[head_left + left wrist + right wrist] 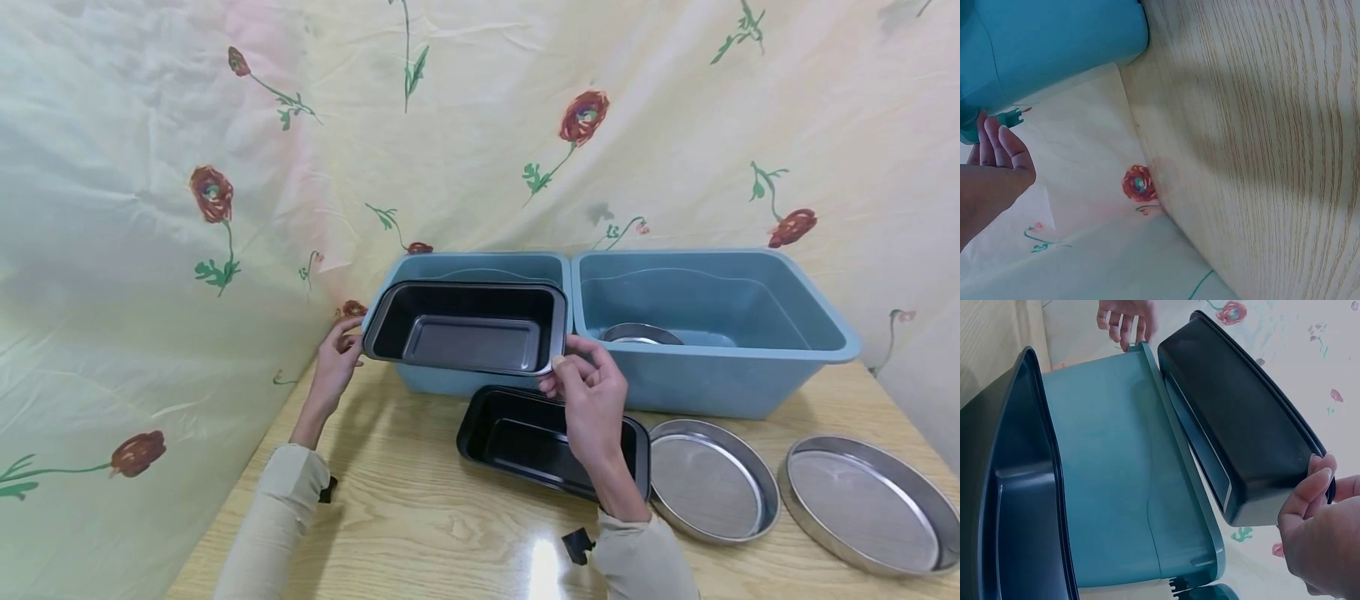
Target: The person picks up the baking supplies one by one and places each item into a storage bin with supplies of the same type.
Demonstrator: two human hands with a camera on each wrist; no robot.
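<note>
My right hand (596, 392) pinches the near right corner of a black loaf pan (472, 342). In the right wrist view this pan (1235, 406) is tilted over the rim of the left blue bin (1110, 456), and thumb and fingers of the right hand (1316, 531) grip its lip. My left hand (337, 358) is at the left end of that bin. Its fingers are loosely extended, fingertips right at the rim in the left wrist view, where the hand (1004, 162) shows beside the blue wall. A second black loaf pan (517, 437) lies on the table below the right hand.
A second blue bin (720, 383) stands to the right, with a round metal pan (641, 333) inside. Two more round pans, one smaller (712, 483) and one larger (862, 508), lie on the wooden table (420, 517). Flowered cloth (465, 150) hangs behind and at the sides.
</note>
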